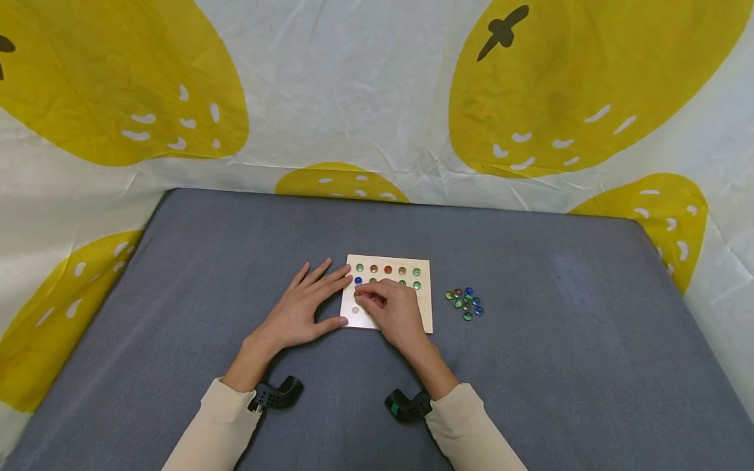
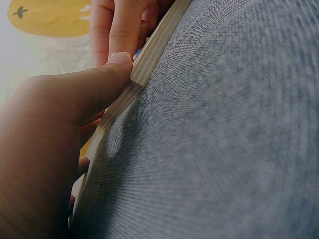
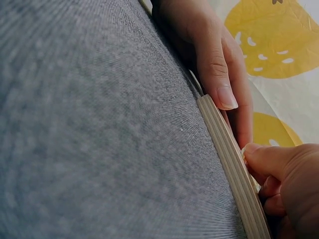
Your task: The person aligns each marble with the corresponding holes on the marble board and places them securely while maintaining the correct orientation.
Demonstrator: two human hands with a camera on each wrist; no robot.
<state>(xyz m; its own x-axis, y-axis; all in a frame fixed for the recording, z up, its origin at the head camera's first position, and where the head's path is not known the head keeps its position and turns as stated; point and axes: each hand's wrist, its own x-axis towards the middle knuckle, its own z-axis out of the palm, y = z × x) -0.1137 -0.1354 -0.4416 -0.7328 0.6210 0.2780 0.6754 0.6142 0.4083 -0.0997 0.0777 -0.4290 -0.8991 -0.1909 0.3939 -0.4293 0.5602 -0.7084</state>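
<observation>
A pale plywood board (image 1: 423,307) lies on the grey cloth, with rows of round glass marbles in its upper part. My left hand (image 1: 300,311) is spread flat at the board's left side. Its fingertips touch the left edge, and its thumb (image 2: 107,82) rests at the near corner. Over the board, my right hand (image 1: 397,314) pinches a small marble between thumb and fingertips, at the left end of the third row; the fingers mostly hide it. A blue marble (image 1: 358,280) sits just above that spot. Below it is a bare hollow (image 1: 355,310). The right hand covers the board's middle.
Several loose marbles (image 1: 467,301), green, blue and amber, lie in a cluster to the right of the board. Grey cloth (image 1: 559,366) covers the table. Behind it hangs a white curtain (image 1: 353,85) with yellow fruit shapes. Each wrist wears a black camera band (image 1: 277,394).
</observation>
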